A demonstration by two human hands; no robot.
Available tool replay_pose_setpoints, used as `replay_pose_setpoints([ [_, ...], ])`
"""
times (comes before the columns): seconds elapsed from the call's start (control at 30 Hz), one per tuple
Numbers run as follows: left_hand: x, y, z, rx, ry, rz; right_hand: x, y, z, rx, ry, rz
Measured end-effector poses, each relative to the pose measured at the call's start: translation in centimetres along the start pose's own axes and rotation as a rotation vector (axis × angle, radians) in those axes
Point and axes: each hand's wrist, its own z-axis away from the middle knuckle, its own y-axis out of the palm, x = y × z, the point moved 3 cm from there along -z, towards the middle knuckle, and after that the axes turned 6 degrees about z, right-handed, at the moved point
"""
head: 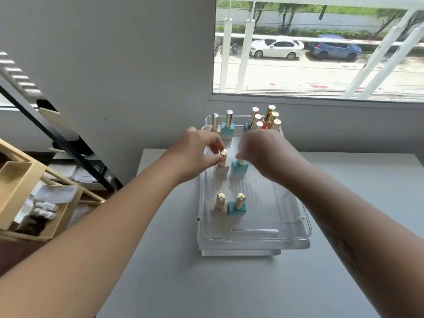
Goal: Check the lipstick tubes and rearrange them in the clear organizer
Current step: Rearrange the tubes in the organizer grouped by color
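Note:
A clear organizer tray (263,235) lies on the white table with gold-capped tubes standing in it. My left hand (197,152) pinches the gold cap of a white-based tube (222,169) in the tray's middle. Beside it, my right hand (261,150) holds the cap of a teal-based tube (238,171); the cap is mostly hidden by my fingers. A white-based tube (220,203) and a teal-based tube (238,204) stand as a pair nearer to me. At the far end stand a white one (215,122), a teal one (227,127) and a cluster of several tubes (263,120).
The white table (229,283) reaches to the wall under a window. A wooden shelf unit (34,198) with small items stands on the floor at the left, with a black slanted rail (68,148) above it.

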Motion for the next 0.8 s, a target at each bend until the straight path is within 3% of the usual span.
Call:
replay_pose_setpoints([
  [0.2,0.6,-1.1,-2.9,-0.048,0.007,0.010,0.9,-0.9,-3.1,-0.115,0.083,0.031],
  [0.37,1.4,-1.6,-4.9,-0.066,0.005,-0.011,1.1,0.0,-5.4,-0.085,0.162,0.060],
  [0.8,2.8,-1.8,-6.7,-0.161,0.034,-0.040,1.9,0.7,-8.3,-0.134,0.152,-0.028],
])
